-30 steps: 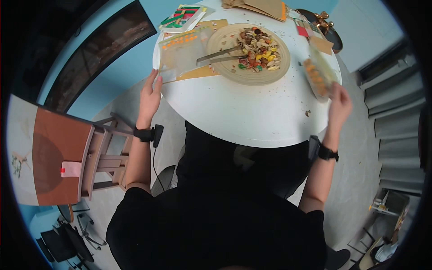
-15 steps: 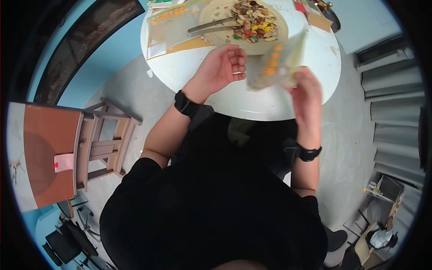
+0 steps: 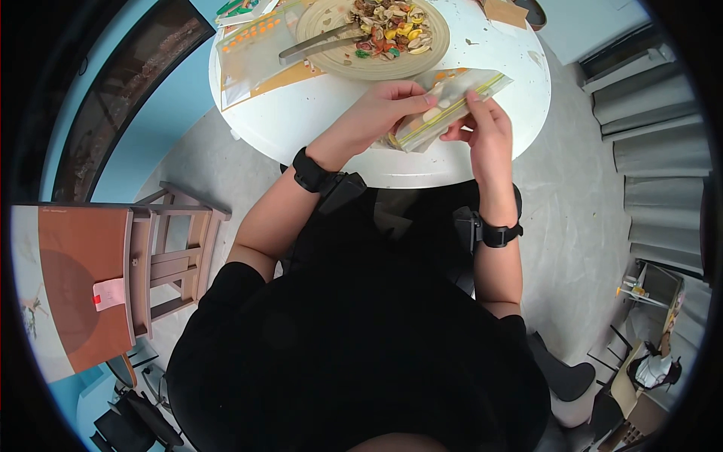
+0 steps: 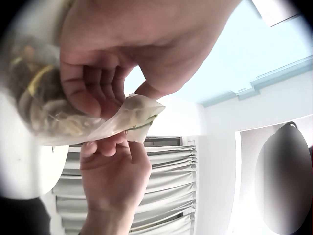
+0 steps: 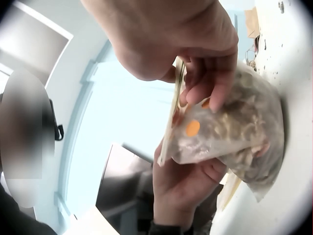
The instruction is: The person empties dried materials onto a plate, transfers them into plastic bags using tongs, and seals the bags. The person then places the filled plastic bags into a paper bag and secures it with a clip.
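Observation:
A clear zip-top bag [image 3: 433, 119] with orange dots hangs between my two hands above the front of the table. Thumb and fingers of my left hand [image 3: 376, 113] pinch it near one end of the zip strip. My right hand [image 3: 489, 135] pinches the strip further along toward the other end. Mixed dried pieces [image 5: 244, 125] fill the bag's lower part, close to the tabletop in the right wrist view. Just beyond the hands, a round beige plate [image 3: 369, 71] carries a heap of colourful dried pieces [image 3: 395, 30]. Metal tongs [image 3: 320, 42] lie across its left rim.
Left of the plate, another zip-top bag [image 3: 260, 53] lies flat over brown paper [image 3: 296, 77]. A packet with green items [image 3: 239, 7] is at the far left. At the far right are brown card [image 3: 504, 13] and a dark pan [image 3: 536, 13]. Crumbs dot the white table [image 3: 504, 64].
My right hand has brought the bag from the table's right side to the front middle. My left hand has come over from the left edge and taken hold of it too.

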`<action>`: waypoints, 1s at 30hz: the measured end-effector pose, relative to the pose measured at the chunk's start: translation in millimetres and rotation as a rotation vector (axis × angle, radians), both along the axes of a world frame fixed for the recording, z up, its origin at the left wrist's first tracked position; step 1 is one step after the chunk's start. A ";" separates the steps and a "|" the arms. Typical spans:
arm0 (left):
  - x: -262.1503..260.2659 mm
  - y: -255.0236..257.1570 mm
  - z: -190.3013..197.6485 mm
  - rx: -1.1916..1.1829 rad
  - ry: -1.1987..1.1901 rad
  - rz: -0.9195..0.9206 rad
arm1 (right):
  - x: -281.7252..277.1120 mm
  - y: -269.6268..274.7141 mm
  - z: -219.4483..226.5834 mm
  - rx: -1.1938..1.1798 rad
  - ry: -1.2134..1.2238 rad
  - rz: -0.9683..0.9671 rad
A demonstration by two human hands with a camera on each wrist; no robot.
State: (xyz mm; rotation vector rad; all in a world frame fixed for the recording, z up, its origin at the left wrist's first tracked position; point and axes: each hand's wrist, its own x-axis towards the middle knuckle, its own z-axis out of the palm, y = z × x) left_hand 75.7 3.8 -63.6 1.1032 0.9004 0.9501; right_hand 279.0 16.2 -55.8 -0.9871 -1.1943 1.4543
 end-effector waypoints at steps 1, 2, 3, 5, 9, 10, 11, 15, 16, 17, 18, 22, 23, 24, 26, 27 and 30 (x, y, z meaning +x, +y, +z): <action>0.9 -1.3 0.3 0.008 0.009 0.018 | 2.5 -2.4 4.1 0.010 0.005 0.000; 2.1 -1.5 1.0 0.018 0.019 0.034 | 4.7 -4.3 9.2 0.024 0.011 -0.002; 4.0 -1.6 2.8 0.030 0.028 0.047 | 7.6 -5.8 11.6 0.038 0.017 -0.007; 11.5 -6.6 13.6 0.129 0.030 0.207 | 14.8 -5.0 14.1 0.125 0.010 0.019; 9.2 -5.4 37.9 0.308 0.112 0.204 | 16.9 -3.4 26.6 0.271 -0.073 0.150; 10.1 -6.7 45.8 0.269 0.121 0.102 | 15.7 -4.5 29.2 0.293 -0.089 0.202; 10.7 -8.3 54.5 0.230 0.130 0.003 | 14.8 -5.1 32.6 0.289 -0.103 0.248; 9.4 -13.4 67.8 0.174 0.158 -0.148 | 7.8 -11.0 48.7 0.277 -0.201 0.393; 8.4 -14.0 72.7 0.152 0.228 -0.155 | 7.3 -13.3 50.8 0.272 -0.238 0.412; 7.7 -14.5 78.9 0.129 0.297 -0.163 | 7.2 -13.0 50.9 0.266 -0.268 0.433; 7.0 -15.2 82.2 0.106 0.365 -0.168 | 7.5 -12.4 50.8 0.260 -0.299 0.455; -2.7 -11.6 81.7 0.110 0.371 -0.240 | 7.2 -11.7 50.7 0.161 -0.242 0.468; -4.0 -11.4 81.1 0.116 0.339 -0.243 | 8.3 -8.7 47.1 0.167 -0.223 0.474; -5.1 -11.1 79.7 0.123 0.306 -0.248 | 11.3 -5.5 41.9 0.171 -0.206 0.477; -10.8 -10.0 73.2 0.131 0.256 -0.247 | 15.4 -2.0 41.0 0.179 -0.209 0.446; -13.5 -9.6 71.1 0.134 0.232 -0.249 | 17.0 -3.3 44.2 0.182 -0.229 0.409; -44.1 -16.3 71.5 0.147 0.265 -0.092 | 45.3 15.8 39.1 0.205 -0.205 0.295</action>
